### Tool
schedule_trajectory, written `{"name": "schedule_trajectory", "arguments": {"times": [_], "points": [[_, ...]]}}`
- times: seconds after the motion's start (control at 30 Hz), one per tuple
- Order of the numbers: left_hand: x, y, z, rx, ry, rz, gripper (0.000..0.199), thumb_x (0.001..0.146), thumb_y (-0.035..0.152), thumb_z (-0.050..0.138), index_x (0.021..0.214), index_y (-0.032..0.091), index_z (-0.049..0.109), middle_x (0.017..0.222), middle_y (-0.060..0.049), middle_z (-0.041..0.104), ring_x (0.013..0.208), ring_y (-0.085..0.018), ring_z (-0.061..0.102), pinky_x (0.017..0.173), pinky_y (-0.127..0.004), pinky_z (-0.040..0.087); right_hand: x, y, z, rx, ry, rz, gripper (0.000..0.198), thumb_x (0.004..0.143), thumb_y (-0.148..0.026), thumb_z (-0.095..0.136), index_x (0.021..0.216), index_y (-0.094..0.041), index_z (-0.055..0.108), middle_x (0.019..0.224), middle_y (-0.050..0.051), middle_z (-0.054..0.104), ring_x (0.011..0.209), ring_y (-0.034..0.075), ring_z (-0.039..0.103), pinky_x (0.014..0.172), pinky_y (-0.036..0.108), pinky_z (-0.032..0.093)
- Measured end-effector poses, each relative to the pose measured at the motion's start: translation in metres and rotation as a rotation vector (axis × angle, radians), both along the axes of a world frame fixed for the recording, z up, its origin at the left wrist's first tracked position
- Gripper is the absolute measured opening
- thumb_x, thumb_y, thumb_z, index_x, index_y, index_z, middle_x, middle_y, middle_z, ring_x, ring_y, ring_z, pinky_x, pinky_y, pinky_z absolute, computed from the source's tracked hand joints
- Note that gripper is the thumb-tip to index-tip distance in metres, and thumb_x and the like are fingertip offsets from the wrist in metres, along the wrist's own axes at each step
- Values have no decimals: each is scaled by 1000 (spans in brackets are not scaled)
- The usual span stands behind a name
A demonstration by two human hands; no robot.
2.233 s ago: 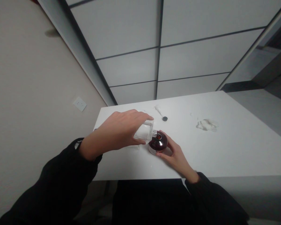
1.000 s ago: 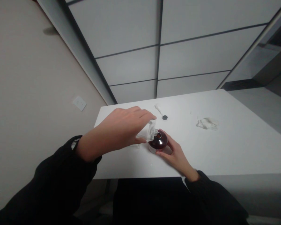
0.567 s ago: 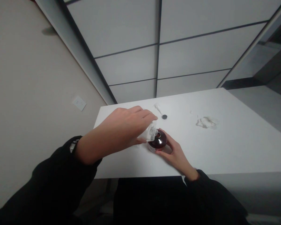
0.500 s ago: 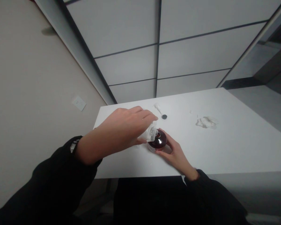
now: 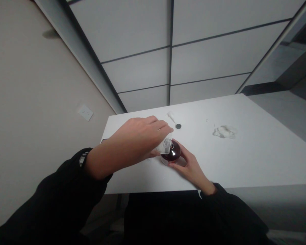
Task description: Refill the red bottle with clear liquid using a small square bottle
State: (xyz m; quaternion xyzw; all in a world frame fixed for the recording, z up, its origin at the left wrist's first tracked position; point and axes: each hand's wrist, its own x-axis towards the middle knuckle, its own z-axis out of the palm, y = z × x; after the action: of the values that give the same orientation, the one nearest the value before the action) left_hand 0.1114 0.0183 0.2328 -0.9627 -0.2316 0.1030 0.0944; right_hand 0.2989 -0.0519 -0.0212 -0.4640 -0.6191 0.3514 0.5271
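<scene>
My left hand [image 5: 140, 137] is closed around a white translucent container with dark print [image 5: 164, 146], tipped so its lower end meets the neck of a round dark red-brown bottle [image 5: 172, 154]. The fingers cover most of the container, and I cannot tell whether anything flows from it. My right hand [image 5: 190, 166] wraps the right side of the bottle, which stands upright on the white table [image 5: 244, 153]. Just beyond the hands lies a small dark round piece [image 5: 178, 126], and a whitish elongated piece [image 5: 171, 116] sits beside it.
A crumpled whitish, see-through wrapper [image 5: 224, 131] lies to the right on the table. White panelled doors [image 5: 206, 64] rise behind the far edge. On the left wall is a socket [image 5: 85, 112].
The container has shifted very slightly at the bottle's mouth, covering a little more of it. Both hands keep their grip, and the view has moved a touch.
</scene>
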Motion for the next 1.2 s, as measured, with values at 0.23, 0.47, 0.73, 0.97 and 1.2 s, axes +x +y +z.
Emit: {"name": "schedule_trajectory", "arguments": {"times": [0.23,0.47,0.73,0.97,1.2], "points": [[4,2,0,4,5,-68,49,94,32,83,137,20,63,139,-12,71,121,-29,69,91,-37,57,-1,0,0,4,11,-6,86,86,-42,89,161,-36,48,161,9,58,150,36,54,126,64,42],[10,3,3,-10,30,-139,54,87,30,90,135,22,67,142,-10,70,126,-30,67,91,-36,56,0,1,0,11,12,-12,87,85,-42,90,161,-36,49,160,9,60,147,38,57,124,66,43],[21,3,9,-11,65,-158,34,91,25,85,123,23,74,128,-8,76,119,-26,68,91,-33,54,-1,0,3,10,12,-5,85,86,-44,89,160,-35,49,161,9,58,148,37,56,125,65,43],[28,4,14,-70,61,-183,30,93,30,83,122,26,76,123,-7,77,116,-25,67,91,-32,52,-1,0,2,-27,15,-13,81,85,-42,89,157,-31,54,154,13,64,143,38,60,121,66,46],[29,8,11,-92,19,-196,23,95,32,81,118,29,77,118,-5,78,114,-26,66,87,-32,49,-1,0,2,-41,-3,-18,81,84,-43,90,155,-29,55,150,14,67,140,38,62,119,64,48]]}}
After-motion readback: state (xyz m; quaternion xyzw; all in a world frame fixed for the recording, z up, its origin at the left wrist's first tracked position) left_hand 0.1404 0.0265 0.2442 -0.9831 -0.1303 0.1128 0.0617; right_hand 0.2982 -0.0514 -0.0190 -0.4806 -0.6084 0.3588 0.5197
